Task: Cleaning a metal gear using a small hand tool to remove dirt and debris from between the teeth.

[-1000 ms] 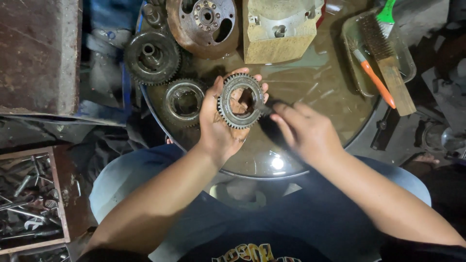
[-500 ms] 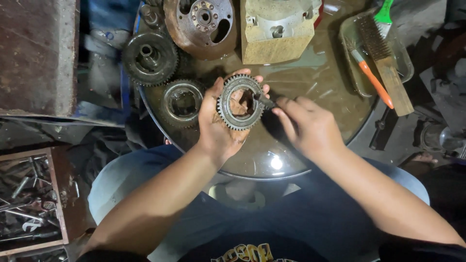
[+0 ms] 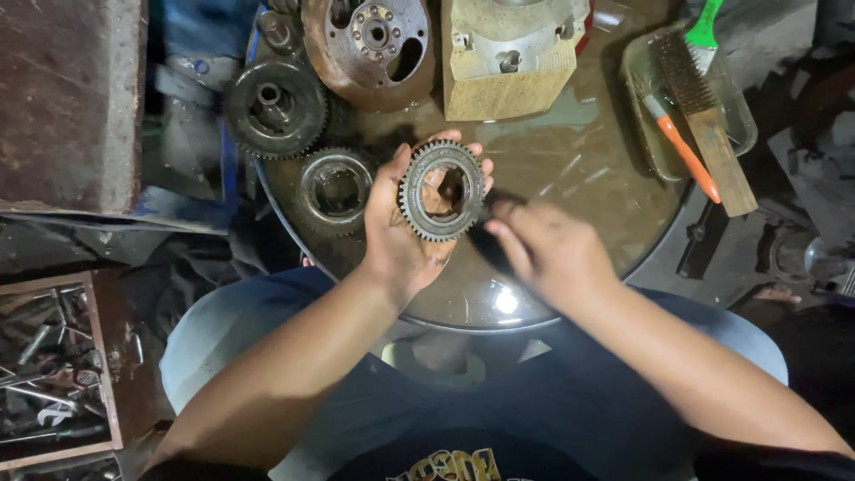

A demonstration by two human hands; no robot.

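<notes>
A: What is the biggest thing under the camera?

B: A round oily tray (image 3: 570,169) of dark metal, resting over the person's lap. On its far side stand a pale, blocky metal housing (image 3: 508,62) and, just to the left of it, a rusty round plate with holes (image 3: 370,44).

A: And next in size?

B: A dark toothed gear with a raised hub (image 3: 274,109) sits at the tray's left rim. Nearer the person lies a ring-shaped gear (image 3: 336,190), flat on the tray and just left of the left hand. To the right, off the tray, a shallow dish (image 3: 741,125) holds a wooden wire brush (image 3: 708,116), an orange-handled brush (image 3: 681,147) and a green-handled one (image 3: 704,27). At the far left, a wooden box of loose tools (image 3: 53,374) sits low beside the person's knee.

A: What do the hands do?

B: The left hand (image 3: 401,232) is raised above the middle of the tray. Its fingers curl loosely around a toothed ring gear (image 3: 443,190), which lies against the palm with the fingertips showing past its far edge. The gear faces the camera and its centre is open.

A: And the other?

B: The right hand (image 3: 548,254) is closed around a dark tool (image 3: 485,245), blurred, whose tip meets the gear's right rim. What kind of tool it is cannot be told.
</notes>
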